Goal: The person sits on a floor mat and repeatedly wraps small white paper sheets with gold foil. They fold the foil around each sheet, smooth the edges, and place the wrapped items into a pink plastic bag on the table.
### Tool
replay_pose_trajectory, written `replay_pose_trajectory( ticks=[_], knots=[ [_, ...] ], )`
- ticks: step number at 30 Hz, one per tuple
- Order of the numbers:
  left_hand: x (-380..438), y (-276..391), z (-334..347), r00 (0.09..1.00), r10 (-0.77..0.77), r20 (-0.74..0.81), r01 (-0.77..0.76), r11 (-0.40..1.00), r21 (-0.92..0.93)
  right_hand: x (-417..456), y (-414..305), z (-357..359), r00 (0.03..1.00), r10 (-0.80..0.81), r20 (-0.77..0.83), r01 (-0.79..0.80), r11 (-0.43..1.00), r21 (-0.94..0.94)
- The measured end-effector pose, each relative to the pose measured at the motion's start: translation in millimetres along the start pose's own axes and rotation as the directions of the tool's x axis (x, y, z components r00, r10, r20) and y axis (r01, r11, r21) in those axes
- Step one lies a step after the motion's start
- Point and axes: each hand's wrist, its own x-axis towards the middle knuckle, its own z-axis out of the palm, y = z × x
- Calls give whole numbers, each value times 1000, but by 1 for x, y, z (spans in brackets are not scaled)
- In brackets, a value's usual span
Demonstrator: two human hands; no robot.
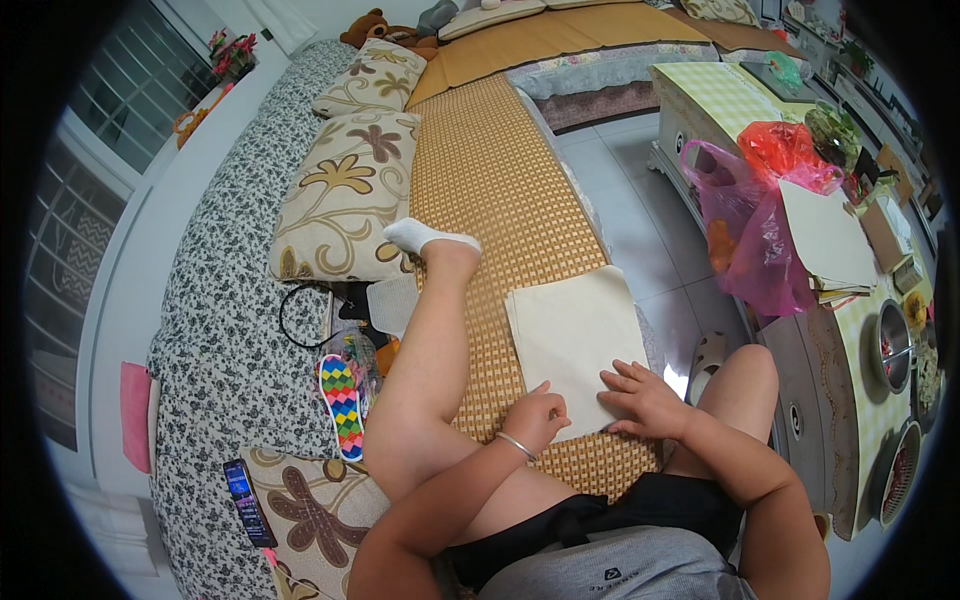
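A cream-coloured sheet [574, 330], paper or stiff cloth, lies on the woven seat mat [499, 187] between my legs. Its top left edge shows more than one layer. My right hand [641, 397] rests flat on the sheet's lower right part, fingers spread. At the lower left edge is my left hand [534, 416], a bangle on its wrist. The left fingers are curled, and whether they pinch the sheet's edge is hidden.
Left of my bent leg lie a colourful checked insole [342, 405], a black hoop [289, 319] and a phone [250, 502]. Patterned cushions [349, 195] line the sofa back. On the right, a table [847, 345] holds more cream sheets [825, 232], plastic bags [765, 247] and a metal bowl [892, 322].
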Motion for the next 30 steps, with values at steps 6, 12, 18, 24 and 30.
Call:
replay_pose_trajectory(
  ticks=[6, 12, 18, 24, 30],
  knots=[
    [-4, -7, 9, 974, 170, -147, -149, 979, 139, 0, -2, -1, 1000, 4, 6, -3, 1000, -17],
    [-10, 10, 3, 978, 206, -25, -180, 905, 386, 3, -7, -6, 997, 17, 74, -14, 999, -49],
    [-9, 13, 2, 990, 130, 63, -144, 863, 484, 2, -2, -1, 994, 31, 107, -24, 998, -65],
    [-10, 16, -1, 988, 144, 61, -156, 880, 449, 1, 2, -1, 996, 19, 88, -15, 999, -41],
    [-1, -11, -5, 986, 165, -34, -151, 954, 259, 3, 1, -10, 998, 35, 42, -39, 995, 88]
  ],
)
